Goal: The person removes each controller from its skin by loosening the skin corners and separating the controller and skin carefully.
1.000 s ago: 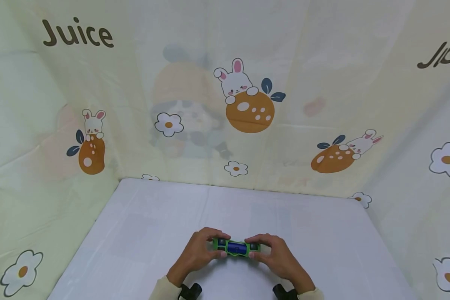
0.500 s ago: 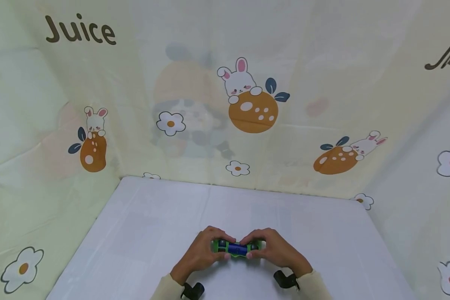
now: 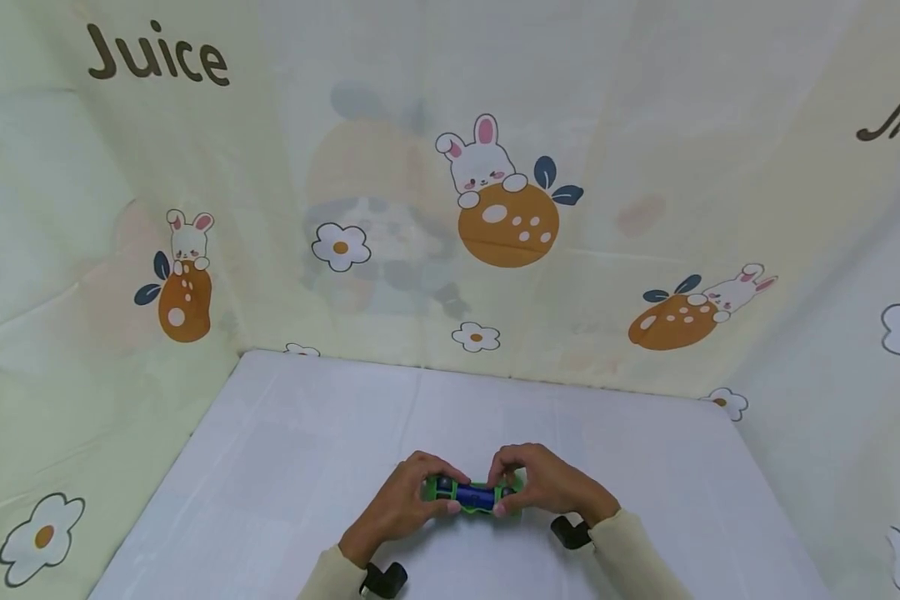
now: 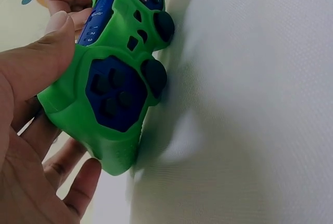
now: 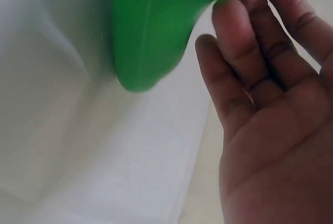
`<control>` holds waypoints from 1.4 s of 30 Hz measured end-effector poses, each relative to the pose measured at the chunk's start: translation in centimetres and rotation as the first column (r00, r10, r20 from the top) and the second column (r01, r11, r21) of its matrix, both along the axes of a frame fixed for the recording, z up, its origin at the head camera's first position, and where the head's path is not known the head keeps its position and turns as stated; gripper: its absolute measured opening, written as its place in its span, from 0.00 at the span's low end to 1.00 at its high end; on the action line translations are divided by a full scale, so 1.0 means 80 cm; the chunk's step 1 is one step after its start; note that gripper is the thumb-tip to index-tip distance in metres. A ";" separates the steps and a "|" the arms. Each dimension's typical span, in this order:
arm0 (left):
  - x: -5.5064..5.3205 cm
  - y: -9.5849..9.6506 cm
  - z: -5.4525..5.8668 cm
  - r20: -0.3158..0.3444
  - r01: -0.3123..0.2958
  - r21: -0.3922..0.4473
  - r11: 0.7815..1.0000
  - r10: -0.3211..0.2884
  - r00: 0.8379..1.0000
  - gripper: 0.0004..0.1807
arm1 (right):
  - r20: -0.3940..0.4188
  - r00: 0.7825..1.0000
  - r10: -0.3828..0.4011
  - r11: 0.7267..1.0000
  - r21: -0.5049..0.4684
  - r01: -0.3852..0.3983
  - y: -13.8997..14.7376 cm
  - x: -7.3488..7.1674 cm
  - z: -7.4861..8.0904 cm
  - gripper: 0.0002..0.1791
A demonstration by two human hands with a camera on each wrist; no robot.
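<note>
A game controller (image 3: 475, 498) in a green silicone cover stands on edge, low over the white table, its blue strip facing up. My left hand (image 3: 405, 500) grips its left end, the thumb pressing the green rim. In the left wrist view, the controller's (image 4: 73, 94) dark direction buttons and two thumbsticks face the cloth. My right hand (image 3: 547, 483) pinches the right end with bent index finger and thumb. The right wrist view shows one green grip (image 5: 148, 36) hanging beside the fingers (image 5: 234, 36); the fingertips at the cover's upper edge are partly hidden.
The white table (image 3: 330, 417) spreads around both hands. A cream curtain (image 3: 375, 50) printed with rabbits, fruit and flowers encloses the back and sides. Black wrist cameras (image 3: 384, 579) sit at the sleeves.
My right hand has shifted up along the controller's right end, its index finger now more bent and the wrist higher. The left hand keeps its grip, fingers slightly further in.
</note>
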State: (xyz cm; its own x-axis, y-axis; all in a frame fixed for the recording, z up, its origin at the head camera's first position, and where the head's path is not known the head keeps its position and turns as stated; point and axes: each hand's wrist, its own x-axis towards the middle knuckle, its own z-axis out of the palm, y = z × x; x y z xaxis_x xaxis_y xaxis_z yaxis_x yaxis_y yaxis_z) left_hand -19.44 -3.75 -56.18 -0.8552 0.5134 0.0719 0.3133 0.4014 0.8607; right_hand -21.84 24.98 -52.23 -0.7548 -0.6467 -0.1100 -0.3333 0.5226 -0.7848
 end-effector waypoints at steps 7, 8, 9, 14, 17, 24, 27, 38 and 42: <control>0.000 -0.003 -0.002 -0.004 0.007 -0.011 1.000 -0.007 1.000 0.15 | 0.007 0.998 0.070 0.996 0.056 -0.071 -0.003 -0.010 0.008 0.18; 0.000 -0.003 -0.002 -0.004 0.008 -0.011 1.000 -0.008 1.000 0.15 | 0.010 0.997 0.075 0.995 0.071 -0.076 -0.004 -0.011 0.008 0.18; 0.000 -0.004 -0.001 -0.004 0.008 -0.011 1.000 -0.008 1.000 0.15 | 0.017 0.997 0.079 0.993 0.088 -0.080 -0.005 -0.013 0.009 0.18; 0.000 -0.006 -0.001 -0.012 0.022 -0.005 1.000 -0.022 1.000 0.15 | 0.042 0.993 0.114 0.981 0.152 -0.119 -0.010 -0.020 0.009 0.22; 0.000 -0.007 -0.001 -0.022 0.035 -0.008 0.999 -0.036 0.999 0.15 | 0.073 0.986 0.148 0.974 0.160 -0.158 -0.014 -0.022 0.011 0.24; 0.001 -0.008 -0.001 -0.028 0.042 -0.011 0.999 -0.042 0.999 0.16 | 0.169 0.959 0.227 0.964 0.097 -0.245 -0.021 -0.024 0.013 0.26; 0.000 -0.009 -0.002 -0.038 0.048 -0.004 0.999 -0.048 0.998 0.16 | 0.163 0.952 0.259 0.959 0.072 -0.273 -0.020 -0.026 0.014 0.26; -0.001 -0.006 -0.002 -0.053 0.037 0.003 0.999 -0.037 0.998 0.15 | 0.021 0.991 0.136 0.991 0.004 -0.136 -0.002 -0.012 0.004 0.21; -0.001 -0.002 -0.001 -0.041 0.028 -0.007 1.000 -0.028 0.999 0.14 | 0.000 0.990 0.142 0.989 -0.026 -0.142 0.007 -0.008 0.003 0.19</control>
State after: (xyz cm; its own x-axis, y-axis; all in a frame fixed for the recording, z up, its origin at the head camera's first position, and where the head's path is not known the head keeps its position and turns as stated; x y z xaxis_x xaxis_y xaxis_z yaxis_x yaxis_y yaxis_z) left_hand -19.53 -3.91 -56.24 -0.8367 0.5379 0.1029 0.3595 0.3977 0.8442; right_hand -22.50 25.51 -52.03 -0.6546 -0.7502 -0.0935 -0.4010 0.4494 -0.7983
